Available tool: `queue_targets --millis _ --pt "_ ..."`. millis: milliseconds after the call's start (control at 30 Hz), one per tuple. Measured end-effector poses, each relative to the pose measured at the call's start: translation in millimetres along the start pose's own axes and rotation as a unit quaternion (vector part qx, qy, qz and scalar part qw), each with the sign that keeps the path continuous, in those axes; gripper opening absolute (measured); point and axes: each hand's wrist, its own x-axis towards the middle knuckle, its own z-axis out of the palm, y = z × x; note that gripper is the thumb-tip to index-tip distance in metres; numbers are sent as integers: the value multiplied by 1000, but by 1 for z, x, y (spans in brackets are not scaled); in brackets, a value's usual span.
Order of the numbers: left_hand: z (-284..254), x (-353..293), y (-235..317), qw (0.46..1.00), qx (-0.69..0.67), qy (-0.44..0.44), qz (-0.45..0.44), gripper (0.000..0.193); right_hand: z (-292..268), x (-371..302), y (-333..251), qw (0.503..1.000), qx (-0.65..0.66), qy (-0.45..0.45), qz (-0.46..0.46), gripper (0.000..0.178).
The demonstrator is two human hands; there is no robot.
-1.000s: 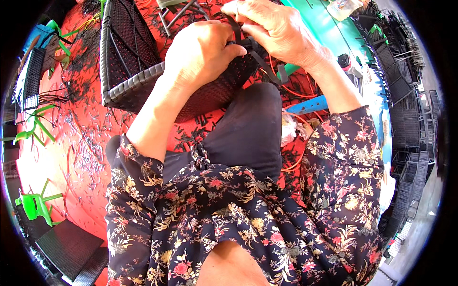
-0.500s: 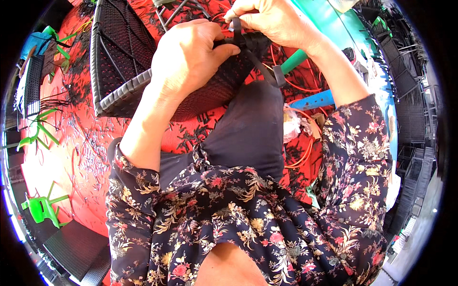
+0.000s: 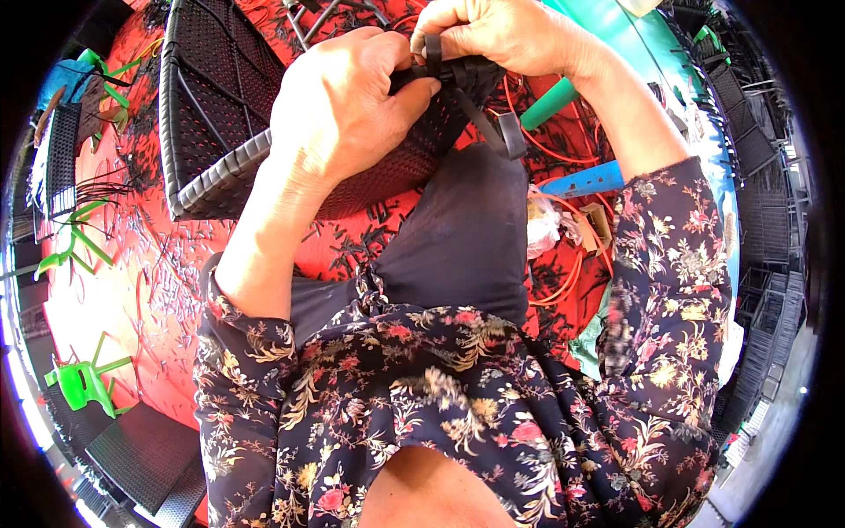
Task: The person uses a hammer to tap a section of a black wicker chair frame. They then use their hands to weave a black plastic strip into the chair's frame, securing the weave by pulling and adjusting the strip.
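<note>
A black woven wicker furniture piece rests tilted in front of me, its rim wrapped in black plastic strip. My left hand is closed on its upper edge, thumb and bent fingers pressed at the wrapped rim. From the right, my right hand pinches a flat black plastic strip, which makes a small upright loop between the two hands. A tail of strip hangs from the edge and curls above my dark trouser leg. My fingers hide part of the rim.
Short black strip scraps litter the red floor covering. To the right are a green tube, a blue tube, orange hose and a clear plastic bag. A bright green stool lies at far left, near dark woven panels.
My right hand has shifted slightly left, closer to my left hand, and the strip's small loop sits a little farther left. Both hands keep their grips.
</note>
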Motion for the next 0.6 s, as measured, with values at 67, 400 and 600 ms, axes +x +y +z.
queue_targets --millis 67,400,600 --pt "3 0 0 1000 0 2 -2 22 1 1 3 1000 -10 -5 4 17" --pt "3 -1 1 999 2 -21 -28 24 9 -10 6 993 19 112 -3 15" --pt "0 -1 -3 999 -13 -23 -25 22 14 -5 11 992 14 124 -20 14"
